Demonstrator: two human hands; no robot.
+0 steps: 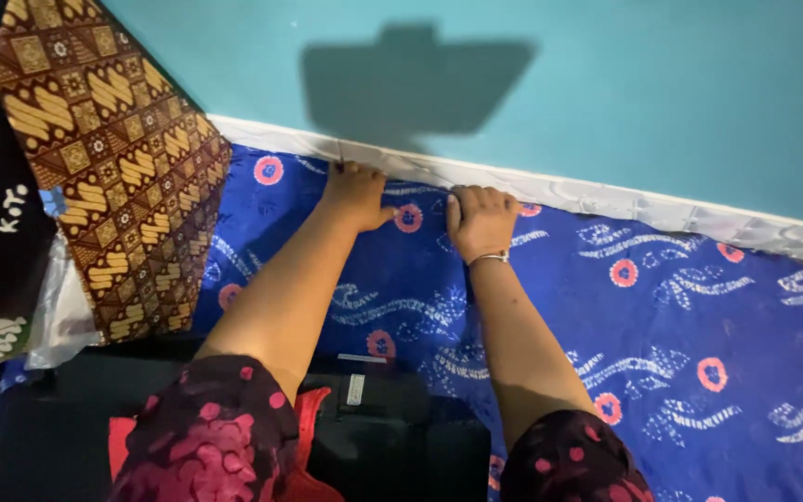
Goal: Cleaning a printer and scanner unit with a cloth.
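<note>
Both fingertips [344, 169] hidden behind sheet [559, 307]

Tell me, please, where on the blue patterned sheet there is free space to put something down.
The widest free patch of the blue sheet lies right of the right hand, below the white edge strip. A narrow strip runs between the forearms. It is crowded left of the left hand, by the brown batik cloth.

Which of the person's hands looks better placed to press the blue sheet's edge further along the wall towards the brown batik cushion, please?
Probably the left hand: it grips the blue sheet edge at the white moulding, nearer the brown batik cushion. The right hand sits farther away.
</note>
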